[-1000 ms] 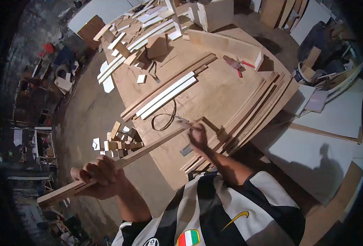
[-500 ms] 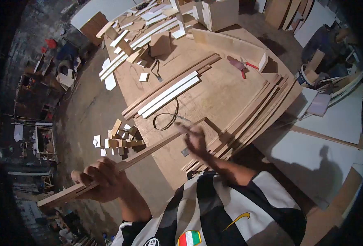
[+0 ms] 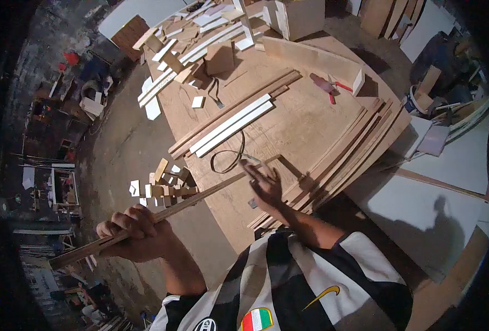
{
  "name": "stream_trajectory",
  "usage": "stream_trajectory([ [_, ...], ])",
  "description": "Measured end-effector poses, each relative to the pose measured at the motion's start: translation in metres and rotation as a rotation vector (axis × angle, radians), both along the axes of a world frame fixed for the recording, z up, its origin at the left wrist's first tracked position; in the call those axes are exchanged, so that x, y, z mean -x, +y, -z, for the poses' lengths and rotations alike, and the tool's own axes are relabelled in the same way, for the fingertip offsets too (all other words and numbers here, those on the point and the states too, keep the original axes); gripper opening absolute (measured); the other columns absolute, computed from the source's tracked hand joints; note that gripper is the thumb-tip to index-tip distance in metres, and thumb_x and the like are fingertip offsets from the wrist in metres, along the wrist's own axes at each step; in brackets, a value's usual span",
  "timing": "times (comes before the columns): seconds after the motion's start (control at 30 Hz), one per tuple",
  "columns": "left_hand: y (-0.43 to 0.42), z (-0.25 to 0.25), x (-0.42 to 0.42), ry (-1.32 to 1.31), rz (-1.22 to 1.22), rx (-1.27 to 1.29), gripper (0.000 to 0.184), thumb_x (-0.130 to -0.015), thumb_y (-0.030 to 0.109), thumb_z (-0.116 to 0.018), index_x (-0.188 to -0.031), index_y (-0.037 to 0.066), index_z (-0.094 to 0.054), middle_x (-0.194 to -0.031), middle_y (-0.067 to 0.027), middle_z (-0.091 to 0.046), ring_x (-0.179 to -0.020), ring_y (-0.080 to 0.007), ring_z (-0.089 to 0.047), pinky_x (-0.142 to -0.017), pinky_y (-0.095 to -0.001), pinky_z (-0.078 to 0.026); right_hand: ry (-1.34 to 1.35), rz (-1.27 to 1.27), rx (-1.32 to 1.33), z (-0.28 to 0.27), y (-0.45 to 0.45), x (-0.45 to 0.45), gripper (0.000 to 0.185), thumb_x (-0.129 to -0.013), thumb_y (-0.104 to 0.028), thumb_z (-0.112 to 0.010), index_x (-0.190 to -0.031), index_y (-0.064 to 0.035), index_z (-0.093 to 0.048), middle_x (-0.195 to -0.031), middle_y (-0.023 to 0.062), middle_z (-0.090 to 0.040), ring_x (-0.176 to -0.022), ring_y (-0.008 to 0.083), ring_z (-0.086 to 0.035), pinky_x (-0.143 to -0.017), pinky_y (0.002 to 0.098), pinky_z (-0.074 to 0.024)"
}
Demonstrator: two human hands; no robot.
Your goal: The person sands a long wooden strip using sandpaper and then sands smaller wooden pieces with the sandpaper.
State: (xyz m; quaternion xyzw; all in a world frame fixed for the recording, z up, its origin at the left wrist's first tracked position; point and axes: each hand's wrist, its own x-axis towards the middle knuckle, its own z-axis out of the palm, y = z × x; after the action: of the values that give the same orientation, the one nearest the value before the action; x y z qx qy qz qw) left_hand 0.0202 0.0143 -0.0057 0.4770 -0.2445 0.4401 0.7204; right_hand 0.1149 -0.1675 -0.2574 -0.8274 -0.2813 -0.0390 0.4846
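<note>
A long, narrow wooden strip point(image 3: 200, 196) slants from the lower left up over the near edge of the table. My left hand point(image 3: 134, 234) is wrapped round it near its lower end. Over the strip's upper part is my right hand point(image 3: 263, 185), its fingers stretched out; whether they touch the wood I cannot tell. A dark looped strap point(image 3: 212, 161) lies just beyond those fingers. Two white strips point(image 3: 230, 126) rest on the tabletop beside longer brown strips point(image 3: 239, 107).
Several long strips point(image 3: 338, 165) lie along the table's right side. Pliers with red handles point(image 3: 332, 98) are near an upright board point(image 3: 310, 58). Offcuts point(image 3: 211, 22) pile up at the far end. Small wood blocks point(image 3: 164, 185) sit off the table's left edge.
The held strip has turned, showing a narrower side. My right hand's fingers look more spread out. The view has shifted slightly, while my left hand keeps its grip.
</note>
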Motion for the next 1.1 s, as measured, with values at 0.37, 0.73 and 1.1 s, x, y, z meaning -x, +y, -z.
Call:
stream_trajectory([
  [0.37, -0.009, 0.002, 0.007, 0.009, -0.013, 0.018, 0.053, -0.098, 0.06, -0.035, -0.093, 0.009, -0.049, -0.059, -0.0087, -0.047, -0.039, -0.016, -0.038, -0.046, -0.031, -0.038, 0.075, 0.034, -0.064, 0.036, 0.002, -0.024, 0.046, -0.098, -0.04, -0.045, -0.128, -0.0093, -0.061, -0.118, 0.0092, -0.068, -0.109, 0.0259, -0.06, -0.095, 0.0416, -0.0409],
  [0.73, 0.003, 0.005, 0.003, 0.016, -0.098, 0.057, 0.053, -0.097, 0.062, -0.034, -0.09, 0.01, -0.047, -0.061, -0.0091, -0.046, -0.04, -0.0176, -0.034, -0.051, -0.0318, -0.041, 0.227, 0.202, -0.018, 0.112, -0.021, -0.053, 0.039, -0.094, -0.033, -0.05, -0.126, -0.0152, -0.063, -0.115, 0.0111, -0.066, -0.111, 0.0299, -0.054, -0.097, 0.0462, -0.0365],
  [1.1, 0.009, -0.005, -0.013, 0.072, -0.159, 0.063, 0.053, -0.098, 0.061, -0.034, -0.09, 0.01, -0.047, -0.059, -0.0083, -0.048, -0.035, -0.0143, -0.037, -0.06, -0.0362, -0.05, 0.212, 0.172, 0.198, 0.148, -0.016, -0.079, 0.03, -0.091, -0.018, -0.055, -0.119, -0.0152, -0.066, -0.096, 0.0163, -0.062, -0.09, 0.0353, -0.057, -0.085, 0.048, -0.0426],
])
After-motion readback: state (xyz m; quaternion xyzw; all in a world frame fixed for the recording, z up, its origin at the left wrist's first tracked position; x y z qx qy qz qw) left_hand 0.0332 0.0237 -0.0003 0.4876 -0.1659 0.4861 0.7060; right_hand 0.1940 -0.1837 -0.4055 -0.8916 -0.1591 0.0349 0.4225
